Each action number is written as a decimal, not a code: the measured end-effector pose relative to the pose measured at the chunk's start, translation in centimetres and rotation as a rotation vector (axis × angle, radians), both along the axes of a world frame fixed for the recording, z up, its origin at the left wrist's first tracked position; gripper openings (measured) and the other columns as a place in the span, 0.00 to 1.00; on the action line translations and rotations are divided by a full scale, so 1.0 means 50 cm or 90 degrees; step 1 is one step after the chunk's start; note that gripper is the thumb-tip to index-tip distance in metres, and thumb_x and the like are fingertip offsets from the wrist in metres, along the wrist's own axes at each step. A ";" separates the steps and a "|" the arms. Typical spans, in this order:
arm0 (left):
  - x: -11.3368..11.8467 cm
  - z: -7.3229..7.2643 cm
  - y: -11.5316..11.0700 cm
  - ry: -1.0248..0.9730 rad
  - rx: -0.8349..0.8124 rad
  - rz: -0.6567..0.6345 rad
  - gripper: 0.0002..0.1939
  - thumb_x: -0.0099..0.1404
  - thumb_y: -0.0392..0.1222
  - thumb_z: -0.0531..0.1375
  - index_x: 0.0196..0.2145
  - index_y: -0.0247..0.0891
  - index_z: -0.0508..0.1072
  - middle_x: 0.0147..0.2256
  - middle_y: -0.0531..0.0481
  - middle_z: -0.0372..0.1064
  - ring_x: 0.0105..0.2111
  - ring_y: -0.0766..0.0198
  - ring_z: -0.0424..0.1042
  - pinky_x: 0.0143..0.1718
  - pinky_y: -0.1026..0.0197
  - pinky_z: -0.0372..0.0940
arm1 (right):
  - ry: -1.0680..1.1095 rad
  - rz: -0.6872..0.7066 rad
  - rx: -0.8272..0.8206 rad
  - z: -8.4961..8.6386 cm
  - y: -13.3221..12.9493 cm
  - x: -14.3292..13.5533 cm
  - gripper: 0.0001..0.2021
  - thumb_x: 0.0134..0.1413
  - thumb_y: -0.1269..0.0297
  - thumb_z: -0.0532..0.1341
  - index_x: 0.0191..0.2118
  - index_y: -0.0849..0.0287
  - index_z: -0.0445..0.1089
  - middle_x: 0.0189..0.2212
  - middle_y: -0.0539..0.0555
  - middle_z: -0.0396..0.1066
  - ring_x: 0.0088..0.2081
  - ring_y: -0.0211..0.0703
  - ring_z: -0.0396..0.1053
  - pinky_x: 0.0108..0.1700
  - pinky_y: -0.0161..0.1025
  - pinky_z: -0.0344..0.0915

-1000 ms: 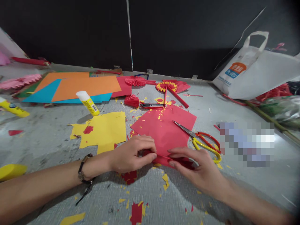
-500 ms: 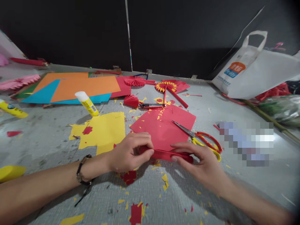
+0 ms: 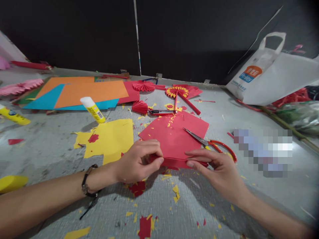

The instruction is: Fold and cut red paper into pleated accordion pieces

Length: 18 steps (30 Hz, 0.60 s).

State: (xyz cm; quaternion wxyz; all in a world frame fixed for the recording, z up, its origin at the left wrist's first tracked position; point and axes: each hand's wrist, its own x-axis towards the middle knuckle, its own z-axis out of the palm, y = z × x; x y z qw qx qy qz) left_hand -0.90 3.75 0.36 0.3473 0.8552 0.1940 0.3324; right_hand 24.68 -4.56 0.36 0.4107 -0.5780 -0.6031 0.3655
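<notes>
Between my two hands stretches a folded strip of red paper (image 3: 174, 162), held just above the near edge of a larger red sheet (image 3: 171, 137). My left hand (image 3: 142, 161) pinches its left end between thumb and fingers. At the right end, the thumb and fingers of my right hand (image 3: 216, 171) close on the strip. Scissors (image 3: 205, 141) with red and yellow handles lie half behind the right hand, blades pointing to the far left. A cut yellow sheet (image 3: 114, 137) with a small red paper flower (image 3: 93, 138) on it lies beyond my left wrist.
A glue stick (image 3: 92, 109) stands tilted by orange sheets (image 3: 94, 94) and blue ones. Pleated red fans (image 3: 143, 86), a yellow-red rosette (image 3: 177, 92) and a box cutter (image 3: 161, 112) lie at the back. A white bag (image 3: 271, 74) stands right. Paper scraps litter the table.
My right hand has slid slightly to the right along the red strip, its fingers closing nearer the strip's end. The left hand keeps its place.
</notes>
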 end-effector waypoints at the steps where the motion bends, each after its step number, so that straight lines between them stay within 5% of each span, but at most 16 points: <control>1: 0.000 -0.001 0.000 -0.002 0.003 0.001 0.09 0.70 0.31 0.58 0.30 0.37 0.71 0.26 0.55 0.64 0.27 0.67 0.62 0.31 0.65 0.58 | 0.003 0.004 -0.004 -0.001 0.000 0.001 0.08 0.58 0.55 0.71 0.43 0.48 0.83 0.37 0.50 0.85 0.38 0.46 0.83 0.40 0.37 0.77; 18: -0.004 0.006 -0.001 -0.022 0.004 0.035 0.10 0.71 0.31 0.57 0.29 0.37 0.70 0.26 0.55 0.63 0.27 0.67 0.62 0.31 0.64 0.59 | 0.026 -0.038 -0.015 -0.013 0.001 0.014 0.11 0.59 0.50 0.71 0.45 0.46 0.83 0.40 0.51 0.84 0.39 0.44 0.82 0.40 0.36 0.76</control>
